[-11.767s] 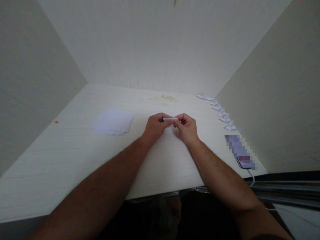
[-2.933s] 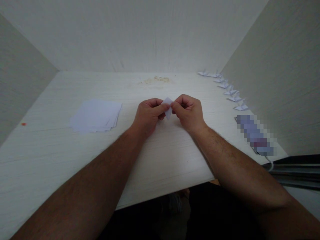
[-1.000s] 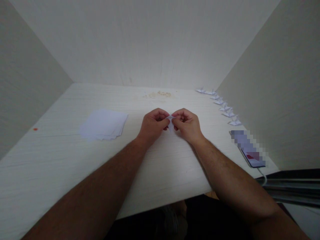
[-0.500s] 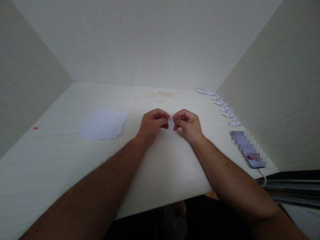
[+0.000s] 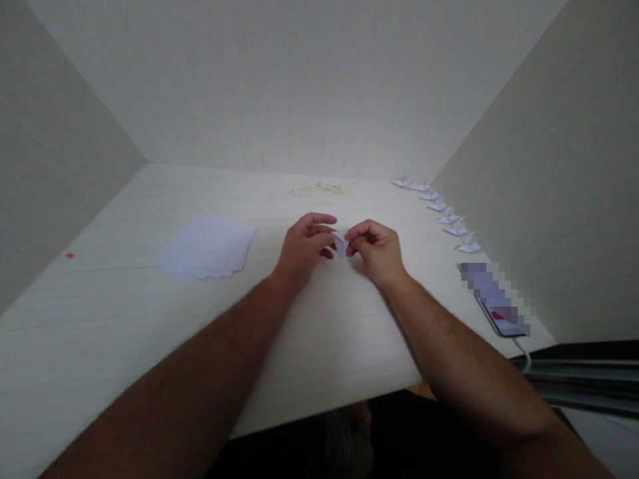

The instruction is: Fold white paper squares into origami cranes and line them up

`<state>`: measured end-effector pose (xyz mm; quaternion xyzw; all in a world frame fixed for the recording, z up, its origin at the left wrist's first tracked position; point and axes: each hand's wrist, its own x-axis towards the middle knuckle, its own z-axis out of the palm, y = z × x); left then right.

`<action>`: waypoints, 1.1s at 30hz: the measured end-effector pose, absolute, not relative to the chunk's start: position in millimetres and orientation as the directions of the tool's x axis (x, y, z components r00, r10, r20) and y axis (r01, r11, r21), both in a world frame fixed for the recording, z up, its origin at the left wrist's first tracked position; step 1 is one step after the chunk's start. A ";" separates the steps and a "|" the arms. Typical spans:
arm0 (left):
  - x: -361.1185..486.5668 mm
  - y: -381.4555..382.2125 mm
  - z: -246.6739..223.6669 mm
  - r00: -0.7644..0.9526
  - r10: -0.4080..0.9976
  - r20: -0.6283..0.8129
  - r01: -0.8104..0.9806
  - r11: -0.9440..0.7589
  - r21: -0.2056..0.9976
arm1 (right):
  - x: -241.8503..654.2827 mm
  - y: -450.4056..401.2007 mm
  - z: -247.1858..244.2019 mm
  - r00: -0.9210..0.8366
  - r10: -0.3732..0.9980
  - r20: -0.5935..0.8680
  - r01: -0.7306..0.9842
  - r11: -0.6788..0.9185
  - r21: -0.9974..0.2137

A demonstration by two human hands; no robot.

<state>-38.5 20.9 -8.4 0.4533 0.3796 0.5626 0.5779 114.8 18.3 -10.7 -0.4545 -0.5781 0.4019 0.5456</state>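
Observation:
A small folded piece of white paper point(image 5: 341, 245) is between my two hands, above the middle of the table, with its point facing down toward me. My right hand point(image 5: 375, 247) pinches its right side between thumb and fingers. On the other side, my left hand point(image 5: 308, 243) has its index finger lifted and stretched out, while its thumb and another finger are at the paper's left edge. Whether those fingers still grip the paper is too small to tell.
White paper sheets point(image 5: 210, 246) lie in a loose stack on the table point(image 5: 319, 372) at left. Several folded white paper figures point(image 5: 449, 218) line the right edge, above a phone point(image 5: 492, 299) with a cable. Walls rise behind and at both sides.
My left index finger has lifted off the paper and straightened. The paper has turned slightly in my right hand, which keeps its pinch.

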 end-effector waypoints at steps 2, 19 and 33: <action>-37.7 20.1 -6.8 0.098 0.993 0.070 -0.241 -0.045 0.970 | 114.6 17.9 -12.2 0.030 0.952 0.303 0.117 0.298 -0.947; -37.5 18.7 -9.5 0.030 0.984 0.174 -0.151 -0.167 0.974 | 108.2 16.2 -4.0 0.076 0.970 0.232 0.051 0.228 -0.972; -36.7 19.3 -8.5 0.035 0.985 0.170 -0.083 -0.167 0.983 | 110.3 16.1 -5.7 0.074 0.967 0.244 0.138 0.232 -0.963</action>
